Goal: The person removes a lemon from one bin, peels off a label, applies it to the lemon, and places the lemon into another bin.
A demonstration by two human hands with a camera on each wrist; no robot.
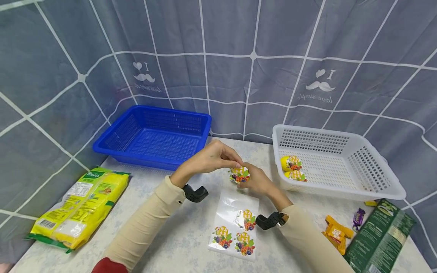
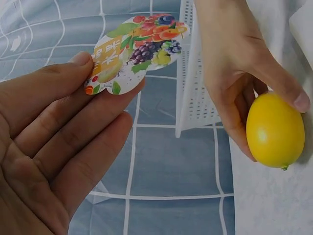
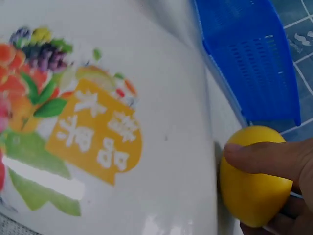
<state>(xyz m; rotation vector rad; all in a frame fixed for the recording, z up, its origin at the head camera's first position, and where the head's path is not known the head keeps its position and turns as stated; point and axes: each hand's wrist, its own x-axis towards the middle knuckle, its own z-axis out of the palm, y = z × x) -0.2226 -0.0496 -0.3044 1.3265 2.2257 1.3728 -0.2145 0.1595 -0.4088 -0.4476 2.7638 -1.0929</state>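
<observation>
Between thumb and fingertip, my left hand (image 1: 212, 157) pinches a fruit-print sticker (image 2: 139, 54) by its edge, the printed face showing. My right hand (image 1: 257, 179) grips a yellow lemon (image 2: 275, 131), thumb on one side and fingers round the other. In the left wrist view the sticker is apart from the lemon; in the head view it overlaps the lemon and hides it. Below both hands a glossy white sticker sheet (image 1: 229, 204) lies on the table, with several fruit prints on its lower part.
At back right stands a white basket (image 1: 327, 193) holding two lemons with stickers (image 1: 294, 163). A blue basket (image 1: 153, 161) is at back left. A yellow Knorr bag (image 1: 80, 208) lies left; a green packet (image 1: 380, 235), an orange-wrapped snack (image 1: 336, 235) and a purple candy (image 1: 358, 218) lie right.
</observation>
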